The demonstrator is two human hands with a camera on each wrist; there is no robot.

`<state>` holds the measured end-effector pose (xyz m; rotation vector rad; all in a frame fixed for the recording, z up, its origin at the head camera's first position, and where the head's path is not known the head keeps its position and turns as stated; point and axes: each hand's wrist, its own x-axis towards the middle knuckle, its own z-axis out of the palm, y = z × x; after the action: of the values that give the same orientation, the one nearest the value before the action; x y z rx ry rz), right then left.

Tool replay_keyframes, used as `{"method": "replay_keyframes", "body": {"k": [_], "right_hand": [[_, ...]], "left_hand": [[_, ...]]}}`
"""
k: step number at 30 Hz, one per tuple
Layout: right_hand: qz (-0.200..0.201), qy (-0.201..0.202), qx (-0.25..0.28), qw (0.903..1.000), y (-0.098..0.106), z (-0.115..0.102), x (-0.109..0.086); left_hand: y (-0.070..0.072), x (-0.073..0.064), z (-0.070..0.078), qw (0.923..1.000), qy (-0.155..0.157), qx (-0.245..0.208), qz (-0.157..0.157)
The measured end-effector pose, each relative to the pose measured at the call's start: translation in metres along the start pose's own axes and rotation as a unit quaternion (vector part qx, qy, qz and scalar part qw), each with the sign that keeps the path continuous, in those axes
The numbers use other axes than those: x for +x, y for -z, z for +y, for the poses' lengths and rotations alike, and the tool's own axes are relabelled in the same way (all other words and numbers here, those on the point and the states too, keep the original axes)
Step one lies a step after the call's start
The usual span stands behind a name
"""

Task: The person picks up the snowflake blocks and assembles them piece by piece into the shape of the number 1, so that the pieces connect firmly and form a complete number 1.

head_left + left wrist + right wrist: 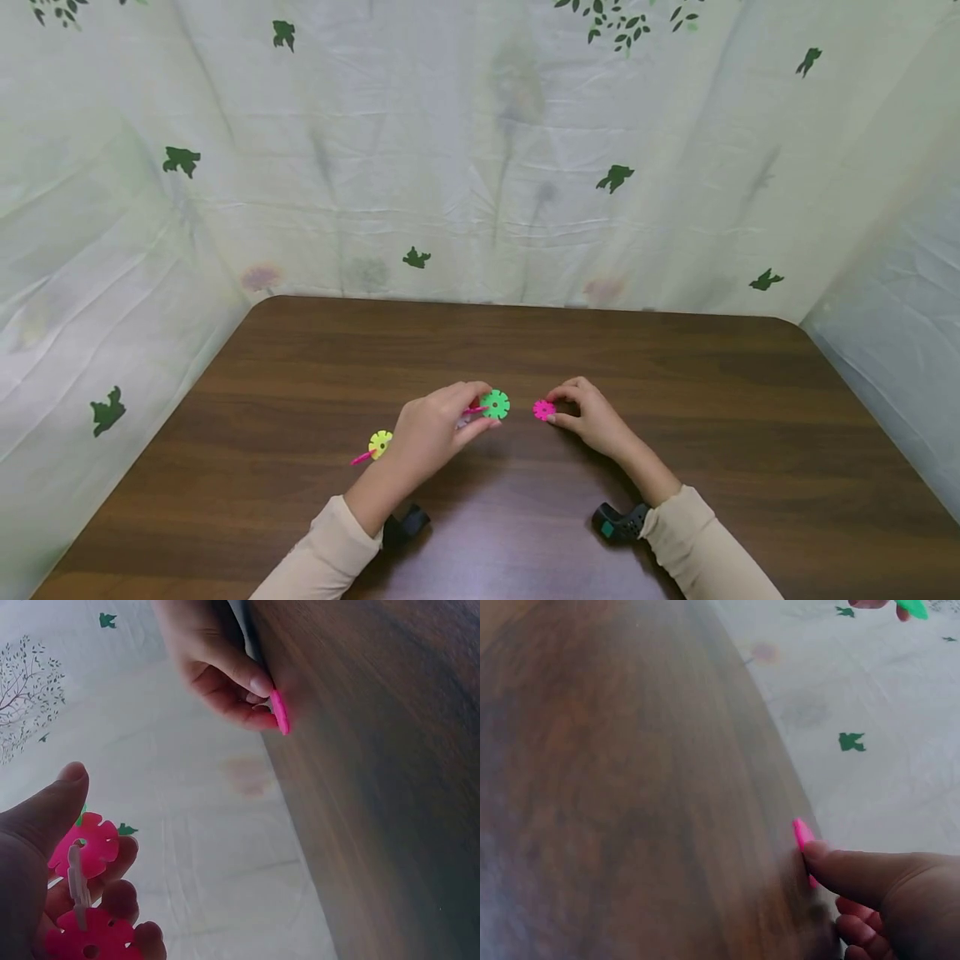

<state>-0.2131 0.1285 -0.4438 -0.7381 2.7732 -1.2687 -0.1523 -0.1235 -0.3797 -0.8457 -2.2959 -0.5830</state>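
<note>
My left hand holds a chain of slotted plastic discs, with a green disc at its right end between thumb and fingers. Behind that, the left wrist view shows a pink disc, a white disc seen edge-on and another pink disc. A yellow disc and a pink disc edge stick out left of the hand; the hand hides how they connect. My right hand pinches a single pink disc by its edge, a small gap away from the green one.
Both hands are above a brown wooden table. A pale curtain with green leaf and bird shapes hangs behind it and along the sides. Dark wrist devices show beneath the sleeves.
</note>
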Motion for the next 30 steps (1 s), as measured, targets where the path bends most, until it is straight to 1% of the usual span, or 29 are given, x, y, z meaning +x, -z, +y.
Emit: {"method": "replay_keyframes", "body": {"k": [4,7,11,14,16,19,22,27,30], "right_hand": [[0.003,-0.018,0.029,0.9994,0.001,-0.004,0.0],[0.004,-0.02,0.067,0.9976,0.003,-0.006,0.0],[0.007,-0.008,0.117,0.9931,0.008,-0.011,-0.001],[0.001,-0.011,0.162,0.9867,0.013,-0.02,-0.003],[-0.004,-0.017,0.195,0.9807,0.015,-0.027,-0.005],[-0.01,-0.012,0.235,0.9718,0.018,-0.037,-0.009],[-0.017,0.015,0.24,0.9705,0.02,-0.047,-0.013],[-0.018,0.073,0.223,0.9719,0.02,-0.057,-0.017],[-0.015,0.084,0.216,0.9727,0.023,-0.068,-0.02]], "left_hand": [[-0.001,0.0,0.001,1.0,-0.002,-0.002,0.002],[-0.001,0.0,0.002,1.0,-0.003,-0.004,0.001],[-0.002,0.0,0.004,0.9999,-0.001,-0.007,-0.008],[-0.004,-0.001,0.006,0.9997,0.001,-0.011,-0.022],[-0.005,-0.001,0.007,0.9994,0.002,-0.014,-0.033],[-0.007,-0.002,0.009,0.9989,0.004,-0.015,-0.045],[-0.008,-0.003,0.011,0.9984,0.007,-0.014,-0.054],[-0.01,-0.004,0.014,0.9981,0.002,-0.007,-0.061],[-0.011,-0.004,0.016,0.9982,-0.007,-0.005,-0.06]]}}
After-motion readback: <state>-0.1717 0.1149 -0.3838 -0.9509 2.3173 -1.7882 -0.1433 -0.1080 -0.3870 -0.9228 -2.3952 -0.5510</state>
